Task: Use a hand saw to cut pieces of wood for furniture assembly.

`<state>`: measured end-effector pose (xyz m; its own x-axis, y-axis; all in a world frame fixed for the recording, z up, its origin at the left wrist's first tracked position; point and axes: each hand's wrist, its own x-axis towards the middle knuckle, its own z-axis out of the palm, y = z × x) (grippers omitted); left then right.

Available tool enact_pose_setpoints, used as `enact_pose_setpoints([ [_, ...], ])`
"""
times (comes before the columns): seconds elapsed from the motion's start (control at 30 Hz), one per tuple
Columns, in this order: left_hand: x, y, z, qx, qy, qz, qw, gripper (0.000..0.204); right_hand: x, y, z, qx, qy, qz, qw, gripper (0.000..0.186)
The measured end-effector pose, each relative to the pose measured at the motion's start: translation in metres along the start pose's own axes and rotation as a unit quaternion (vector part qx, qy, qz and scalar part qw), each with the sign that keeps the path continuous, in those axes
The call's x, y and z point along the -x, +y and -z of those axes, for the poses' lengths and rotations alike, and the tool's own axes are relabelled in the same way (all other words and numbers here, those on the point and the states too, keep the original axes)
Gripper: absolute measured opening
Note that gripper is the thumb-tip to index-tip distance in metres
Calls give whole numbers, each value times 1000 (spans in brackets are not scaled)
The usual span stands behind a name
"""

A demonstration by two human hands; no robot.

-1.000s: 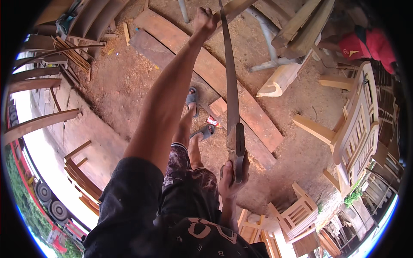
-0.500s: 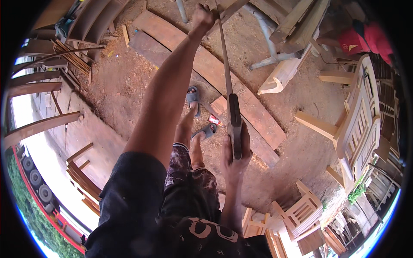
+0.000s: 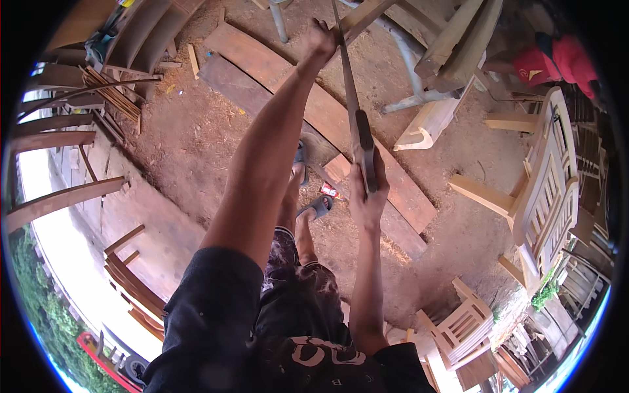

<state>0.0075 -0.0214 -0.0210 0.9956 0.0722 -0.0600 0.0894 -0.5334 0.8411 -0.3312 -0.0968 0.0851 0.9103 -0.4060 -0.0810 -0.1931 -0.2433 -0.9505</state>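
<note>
My right hand (image 3: 368,200) is wrapped around the dark handle of a hand saw (image 3: 362,147). Its long narrow blade (image 3: 346,72) runs up and away from me. My left hand (image 3: 320,40) is stretched far out at the top, closed on a pale wooden piece (image 3: 362,16) right beside the blade's far end. Where the blade meets the wood is hard to make out. Below the arms I see my legs and my sandalled feet (image 3: 316,206) on the dirt floor.
Long brown planks (image 3: 262,72) lie on the sawdust-covered ground under the saw. An unfinished slatted chair (image 3: 547,190) stands at the right, and a smaller one (image 3: 462,327) lower right. Curved wooden parts (image 3: 59,203) are stacked at the left. Red cloth (image 3: 553,62) sits top right.
My right hand has pushed the saw forward, away from my body, so the handle now sits higher in view. My left hand has stayed on the wooden piece.
</note>
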Motion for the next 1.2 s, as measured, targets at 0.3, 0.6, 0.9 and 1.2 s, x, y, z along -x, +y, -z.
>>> enact_pose_setpoints([
  [0.3,10,16,-10,56,43,18,997,34,-39,16,-11,-16,3,25,1000,44],
  [0.6,-2,-8,2,43,58,-41,997,30,82,24,17,-14,-22,-107,994,57],
  [0.9,9,17,-15,66,50,-13,996,31,-98,4,-45,-17,47,58,997,32],
  [1.2,-7,-18,-17,26,60,-65,996,30,154,16,34,18,7,-58,998,52],
])
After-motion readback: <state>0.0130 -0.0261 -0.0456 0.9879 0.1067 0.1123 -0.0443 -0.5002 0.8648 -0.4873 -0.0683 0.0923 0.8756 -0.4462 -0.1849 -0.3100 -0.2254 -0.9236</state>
